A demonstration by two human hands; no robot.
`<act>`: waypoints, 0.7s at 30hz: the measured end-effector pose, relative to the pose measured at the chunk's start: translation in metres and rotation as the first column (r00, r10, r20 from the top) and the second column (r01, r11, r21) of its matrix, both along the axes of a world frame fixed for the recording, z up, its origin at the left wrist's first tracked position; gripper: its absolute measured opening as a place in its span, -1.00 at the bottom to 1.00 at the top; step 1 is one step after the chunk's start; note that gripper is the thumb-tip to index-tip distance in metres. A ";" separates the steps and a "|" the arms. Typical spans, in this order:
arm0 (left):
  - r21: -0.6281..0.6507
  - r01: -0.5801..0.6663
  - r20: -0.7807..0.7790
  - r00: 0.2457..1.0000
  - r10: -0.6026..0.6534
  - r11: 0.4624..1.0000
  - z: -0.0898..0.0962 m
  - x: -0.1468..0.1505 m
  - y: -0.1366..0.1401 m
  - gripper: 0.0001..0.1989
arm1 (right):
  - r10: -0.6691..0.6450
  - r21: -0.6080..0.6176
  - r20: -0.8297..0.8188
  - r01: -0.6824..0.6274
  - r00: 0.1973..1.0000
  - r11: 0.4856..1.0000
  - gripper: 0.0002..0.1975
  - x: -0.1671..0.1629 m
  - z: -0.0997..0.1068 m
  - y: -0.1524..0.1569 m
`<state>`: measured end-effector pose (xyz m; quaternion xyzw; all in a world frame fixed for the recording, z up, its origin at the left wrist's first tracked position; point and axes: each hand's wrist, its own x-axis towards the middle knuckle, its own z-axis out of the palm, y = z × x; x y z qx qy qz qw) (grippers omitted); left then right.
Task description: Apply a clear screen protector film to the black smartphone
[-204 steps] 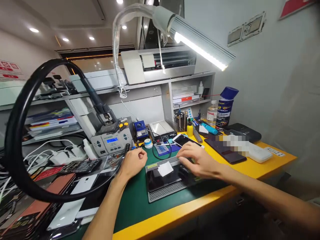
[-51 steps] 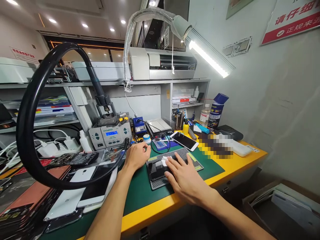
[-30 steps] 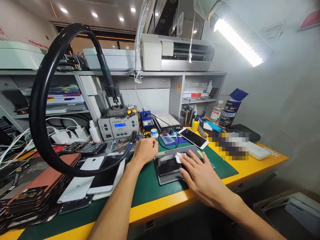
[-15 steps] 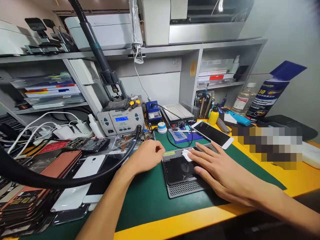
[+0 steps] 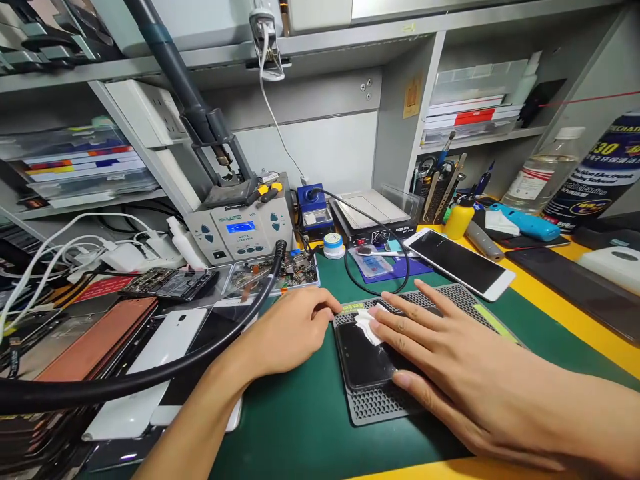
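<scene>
A black smartphone (image 5: 360, 363) lies face up on a grey perforated mat (image 5: 383, 403), with pale marks on its glass near the right hand. My right hand (image 5: 450, 360) lies flat over the phone, fingers spread. Under its fingertips a crumpled white tissue (image 5: 369, 328) is pressed against the upper part of the screen. The palm hides the phone's right side. At the mat's upper left corner rests my left hand (image 5: 295, 327), its fingers curled and the fingertips against the mat's edge.
Behind the mat are a round white jar (image 5: 333, 245), a white phone (image 5: 460, 263) and a yellow bottle (image 5: 459, 221). A black hose (image 5: 200, 357) arches over stacked phone parts (image 5: 95, 337) on the left. The grey soldering station (image 5: 240, 230) stands at the back.
The view has moved closer and tilted down. On the screen, the tissue has shifted with my right hand and shows more of itself. My left hand stays at the mat's corner.
</scene>
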<state>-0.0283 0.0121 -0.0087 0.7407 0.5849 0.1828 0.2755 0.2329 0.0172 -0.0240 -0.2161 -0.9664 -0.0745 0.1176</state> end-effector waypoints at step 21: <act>0.008 0.019 0.039 0.999 -0.019 1.000 -0.005 -0.005 0.006 -0.68 | 0.098 -0.101 0.035 -0.095 0.995 0.990 -0.37 -0.022 0.011 -0.047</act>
